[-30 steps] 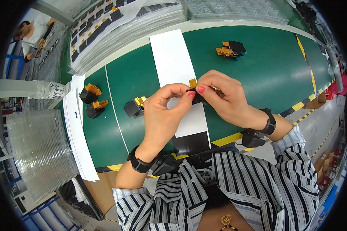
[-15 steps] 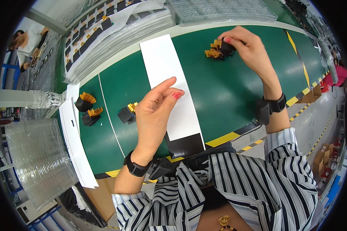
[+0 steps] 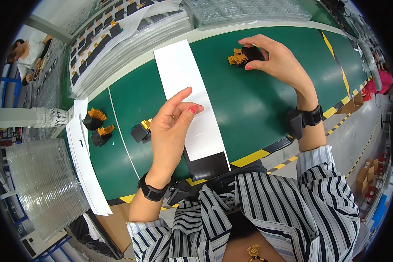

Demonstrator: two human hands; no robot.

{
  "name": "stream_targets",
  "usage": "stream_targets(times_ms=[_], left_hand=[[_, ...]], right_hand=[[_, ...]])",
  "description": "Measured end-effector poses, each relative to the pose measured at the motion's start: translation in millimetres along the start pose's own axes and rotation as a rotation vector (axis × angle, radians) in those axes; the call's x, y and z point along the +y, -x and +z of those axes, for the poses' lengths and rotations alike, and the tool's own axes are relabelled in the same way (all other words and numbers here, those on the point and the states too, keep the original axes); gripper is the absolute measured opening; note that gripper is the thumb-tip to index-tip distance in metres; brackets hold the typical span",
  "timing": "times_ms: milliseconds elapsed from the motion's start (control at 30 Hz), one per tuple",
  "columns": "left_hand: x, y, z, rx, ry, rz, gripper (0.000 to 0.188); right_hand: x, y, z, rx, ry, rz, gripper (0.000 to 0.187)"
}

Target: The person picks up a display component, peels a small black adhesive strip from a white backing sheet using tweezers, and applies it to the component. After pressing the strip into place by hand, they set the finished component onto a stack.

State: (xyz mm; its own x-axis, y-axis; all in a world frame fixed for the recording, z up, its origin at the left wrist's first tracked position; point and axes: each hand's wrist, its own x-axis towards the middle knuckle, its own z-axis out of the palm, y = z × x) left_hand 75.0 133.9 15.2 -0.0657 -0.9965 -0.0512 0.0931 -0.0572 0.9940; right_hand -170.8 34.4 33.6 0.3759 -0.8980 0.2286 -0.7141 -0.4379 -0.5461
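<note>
My right hand (image 3: 279, 61) reaches to the far side of the green belt (image 3: 249, 113). Its thumb and forefinger close around a small black component (image 3: 252, 53) at a little pile of black and yellow parts (image 3: 236, 58). My left hand (image 3: 172, 131) hovers above a long white strip (image 3: 179, 65) lying on the belt, fingers loosely apart and holding nothing. Just left of that hand sits another black and yellow component (image 3: 142, 131). Both wrists carry black bands.
Two more black and yellow components (image 3: 96, 126) sit at the belt's left end beside a white sheet (image 3: 85, 166). Clear plastic trays (image 3: 39, 187) are stacked at the lower left. Trays of parts (image 3: 118, 39) lie beyond the belt. Another person (image 3: 26, 50) works at the far left.
My two hands held a component together over the white strip. My right hand then carried it to the far pile and stays there. My left hand remained over the strip, now empty.
</note>
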Motion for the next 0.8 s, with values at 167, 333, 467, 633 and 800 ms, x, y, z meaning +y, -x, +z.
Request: stream_targets(times_ms=[167, 333, 467, 633, 800], left_hand=[[-0.2, -0.8, -1.8, -0.019, 0.009, -0.018, 0.031], [-1.3, -2.5, -3.3, -0.017, 0.021, -0.004, 0.03], [-1.6, -4.0, -4.6, -0.005, 0.035, -0.012, 0.029], [-2.2, -2.9, -5.2, -0.028, 0.023, -0.014, 0.029], [9.8, 2.4, -9.1, -0.014, -0.092, -0.056, 0.025]], right_hand=[[7.5, -1.4, 5.4, -0.004, 0.027, -0.071, 0.044], [-0.1, 2.5, 1.9, 0.015, 0.046, -0.07, 0.046], [-7.1, 3.2, -4.6, 0.106, -0.089, -0.009, 0.045], [-4.5, 7.5, -4.9, 0.033, -0.035, 0.076, 0.04], [-9.8, 9.3, -3.3, 0.294, -0.082, -0.041, 0.021]])
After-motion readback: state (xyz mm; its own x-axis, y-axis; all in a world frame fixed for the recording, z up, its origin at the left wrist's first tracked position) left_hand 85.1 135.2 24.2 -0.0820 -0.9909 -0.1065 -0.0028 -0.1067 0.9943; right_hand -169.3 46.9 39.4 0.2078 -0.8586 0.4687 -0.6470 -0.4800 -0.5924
